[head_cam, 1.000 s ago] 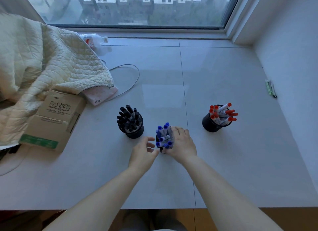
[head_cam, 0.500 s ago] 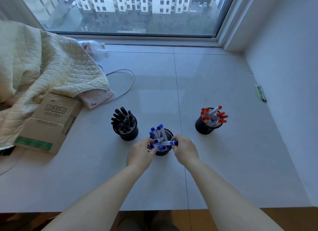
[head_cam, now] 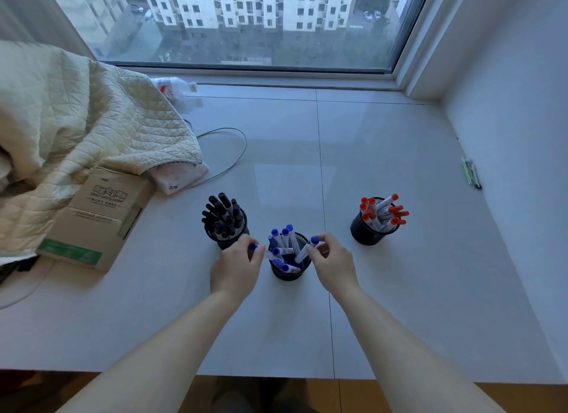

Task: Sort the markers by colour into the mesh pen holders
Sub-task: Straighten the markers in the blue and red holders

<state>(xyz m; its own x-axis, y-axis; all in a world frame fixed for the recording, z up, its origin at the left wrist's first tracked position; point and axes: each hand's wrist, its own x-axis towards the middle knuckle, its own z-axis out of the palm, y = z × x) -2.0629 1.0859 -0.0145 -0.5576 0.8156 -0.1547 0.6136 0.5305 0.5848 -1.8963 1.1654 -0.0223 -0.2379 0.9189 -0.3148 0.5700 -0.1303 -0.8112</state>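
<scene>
Left hand pinching blue-capped marker just left of middle mesh holder; right hand pinching second blue marker over rim. Likely light, rigid, smooth-barrelled; best gripped mid-barrel, cap up.

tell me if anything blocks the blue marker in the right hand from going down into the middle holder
Only the other blue markers already crowding the middle holder. The right hand pinches its blue marker tilted at the right rim, lower end already inside. The left hand holds another at the left rim.
</scene>
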